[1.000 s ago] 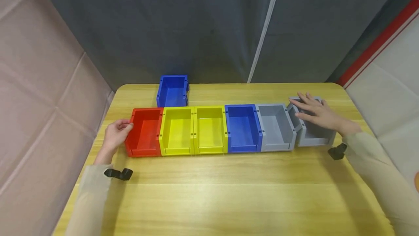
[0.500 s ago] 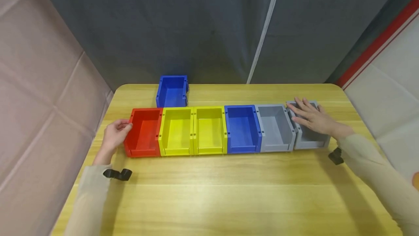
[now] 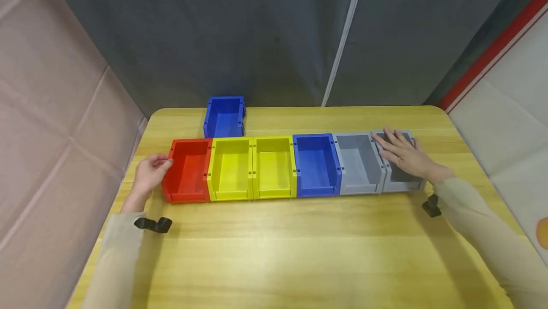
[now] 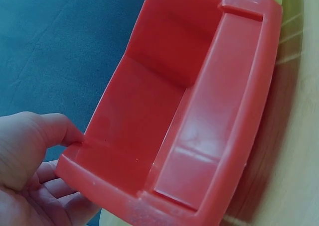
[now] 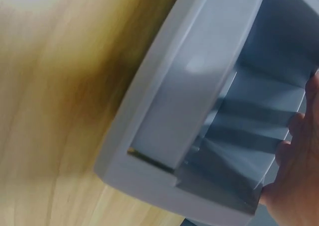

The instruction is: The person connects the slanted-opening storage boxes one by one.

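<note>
At the left end of a row of storage bins, my left hand [image 3: 151,173] pinches the outer side wall of a red bin [image 3: 188,175]. In the left wrist view the thumb [image 4: 62,129] lies on the rim and the fingers are on the outside of the wall. My right hand [image 3: 404,153] lies over the rightmost grey bin [image 3: 402,186] with straight, spread fingers, fingertips at its left wall. That bin stands against another grey bin [image 3: 357,164]. Between the ends are two yellow bins, the left one [image 3: 231,168] beside the red, and a blue bin [image 3: 318,166].
A second blue bin [image 3: 224,117] stands behind the row, at the wooden table's [image 3: 274,252] back edge. A dark grey curtain [image 3: 239,33] hangs behind the table, with light padded walls [image 3: 55,123] on both sides.
My right hand has moved left with the rightmost grey bin, closing the gap to its neighbour and straightening it into line. The left hand has stayed at the red bin.
</note>
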Motion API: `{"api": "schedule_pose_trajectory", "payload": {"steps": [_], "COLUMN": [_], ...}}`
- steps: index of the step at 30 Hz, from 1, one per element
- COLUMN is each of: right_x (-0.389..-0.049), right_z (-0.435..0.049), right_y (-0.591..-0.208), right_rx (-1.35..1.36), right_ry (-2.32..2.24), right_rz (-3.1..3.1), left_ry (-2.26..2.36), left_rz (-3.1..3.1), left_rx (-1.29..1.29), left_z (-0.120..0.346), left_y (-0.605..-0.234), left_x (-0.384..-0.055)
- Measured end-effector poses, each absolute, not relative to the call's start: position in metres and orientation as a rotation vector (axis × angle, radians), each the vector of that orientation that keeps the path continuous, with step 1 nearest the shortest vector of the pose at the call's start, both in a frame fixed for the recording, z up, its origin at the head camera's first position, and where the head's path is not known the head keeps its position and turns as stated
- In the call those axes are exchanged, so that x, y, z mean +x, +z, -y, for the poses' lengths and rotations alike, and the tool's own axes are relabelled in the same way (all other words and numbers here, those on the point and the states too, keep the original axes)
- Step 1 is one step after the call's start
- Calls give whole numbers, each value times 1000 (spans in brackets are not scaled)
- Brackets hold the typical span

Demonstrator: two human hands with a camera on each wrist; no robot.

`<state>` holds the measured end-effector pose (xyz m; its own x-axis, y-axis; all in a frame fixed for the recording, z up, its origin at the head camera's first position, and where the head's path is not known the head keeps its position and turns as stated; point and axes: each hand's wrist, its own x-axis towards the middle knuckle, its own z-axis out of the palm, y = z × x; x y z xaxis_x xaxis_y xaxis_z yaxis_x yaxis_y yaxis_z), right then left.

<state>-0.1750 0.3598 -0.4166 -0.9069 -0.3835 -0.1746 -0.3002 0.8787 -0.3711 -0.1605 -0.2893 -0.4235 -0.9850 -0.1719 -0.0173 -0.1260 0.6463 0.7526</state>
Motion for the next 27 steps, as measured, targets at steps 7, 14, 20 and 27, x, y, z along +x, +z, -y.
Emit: {"api": "schedule_pose_trajectory", "payload": {"steps": [7,14,20,27], "right_x": [-174,-172,-172,-175], "right_z": [-356,-356,-355,-360], "right_y": [-416,-417,-415,-411], "right_rx": [-506,-500,-490,-499], "right_ry": [-461,-443,-426,-560], "right_rz": [-2824,-2844,-2839,-2778], "left_ry": [-1275,-1282,-1289,-1280], "left_rz": [2831,2853,2855,2861], "left_rx": [258,244,243,244], "left_z": [290,291,291,290], "left_y": [-419,-416,-413,-415], "left_x": [-161,-162,-164,-162]}}
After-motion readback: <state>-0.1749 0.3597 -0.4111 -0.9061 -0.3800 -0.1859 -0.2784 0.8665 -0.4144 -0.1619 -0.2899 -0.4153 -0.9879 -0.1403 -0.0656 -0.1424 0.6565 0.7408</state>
